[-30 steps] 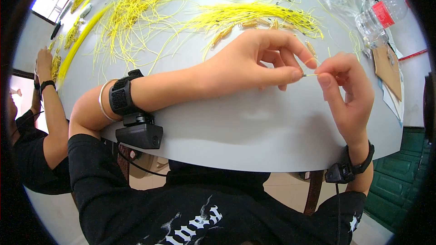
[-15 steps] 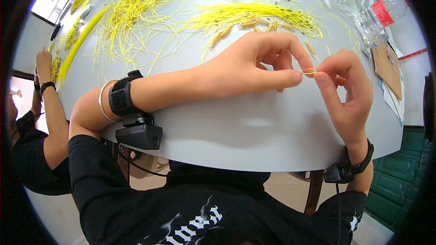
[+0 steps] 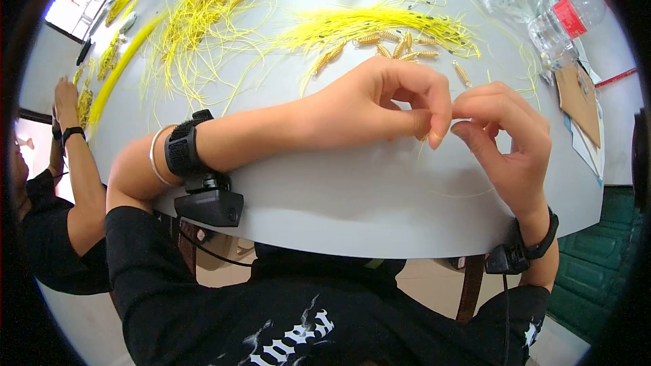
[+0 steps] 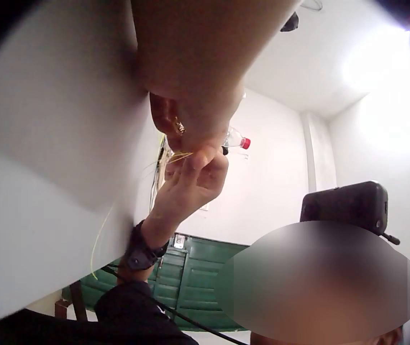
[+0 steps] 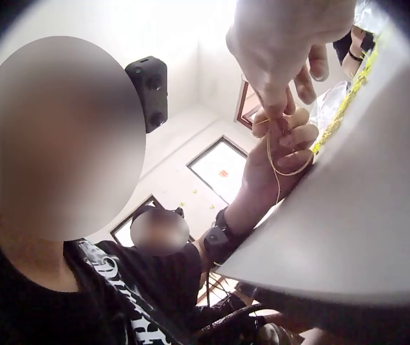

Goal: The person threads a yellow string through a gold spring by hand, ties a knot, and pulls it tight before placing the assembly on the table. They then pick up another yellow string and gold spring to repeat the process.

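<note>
In the head view my left hand point(image 3: 407, 102) reaches across the table and pinches a thin yellow line point(image 5: 291, 174) between thumb and index finger. A gold wire coil point(image 4: 180, 127) shows among its curled fingers in the left wrist view. My right hand point(image 3: 508, 129) is close beside it, thumb and index finger pinching at the same line. The line hangs below the left fingers in a loose loop, with a free end trailing toward the tabletop. Where the fingertips meet, the line is partly hidden.
Beyond the hands lie several gold springs point(image 3: 399, 47) and a bundle of yellow lines point(image 3: 380, 22). A tangled yellow heap point(image 3: 196, 27) spreads to the left. At right stand a plastic bottle point(image 3: 559, 27) and brown cardboard point(image 3: 578, 98). Another person's arm point(image 3: 81, 163) works at far left.
The short line was stretched between both hands, then showed as a small loop. Now the left fingertips point downward with line ends below them, and the right fingers have moved slightly left.
</note>
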The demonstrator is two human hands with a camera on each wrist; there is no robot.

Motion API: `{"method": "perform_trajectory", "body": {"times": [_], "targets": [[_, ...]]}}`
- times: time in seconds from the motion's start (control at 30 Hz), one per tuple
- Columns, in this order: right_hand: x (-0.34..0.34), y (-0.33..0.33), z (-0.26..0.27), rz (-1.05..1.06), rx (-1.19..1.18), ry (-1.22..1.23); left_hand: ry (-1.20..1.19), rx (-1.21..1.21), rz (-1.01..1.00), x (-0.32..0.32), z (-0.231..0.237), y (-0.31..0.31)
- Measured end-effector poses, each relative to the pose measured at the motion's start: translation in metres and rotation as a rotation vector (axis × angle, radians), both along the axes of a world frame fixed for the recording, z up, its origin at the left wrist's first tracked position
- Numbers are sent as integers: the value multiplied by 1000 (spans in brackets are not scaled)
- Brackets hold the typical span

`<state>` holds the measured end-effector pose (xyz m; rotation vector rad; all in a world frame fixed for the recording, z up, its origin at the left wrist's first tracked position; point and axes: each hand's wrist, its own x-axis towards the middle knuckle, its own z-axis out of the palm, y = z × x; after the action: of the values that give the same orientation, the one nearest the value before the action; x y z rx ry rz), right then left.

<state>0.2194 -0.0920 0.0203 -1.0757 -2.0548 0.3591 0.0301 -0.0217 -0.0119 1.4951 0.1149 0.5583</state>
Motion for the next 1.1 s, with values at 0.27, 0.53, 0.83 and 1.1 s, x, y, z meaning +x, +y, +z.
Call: {"method": "perform_trajectory", "body": {"times": [0.27, 0.53, 0.83, 1.1], "targets": [[-1, -2, -2, -19, -125, 53, 66, -29, 19, 0, 2, -1], [-1, -1, -3, 19, -123, 45, 87, 44, 19, 1, 3, -1], [26, 1, 9, 498, -1222, 580, 114, 9, 65, 0, 4, -3], [22, 15, 10, -7, -272, 439, 163, -22, 71, -5, 9, -2]]}}
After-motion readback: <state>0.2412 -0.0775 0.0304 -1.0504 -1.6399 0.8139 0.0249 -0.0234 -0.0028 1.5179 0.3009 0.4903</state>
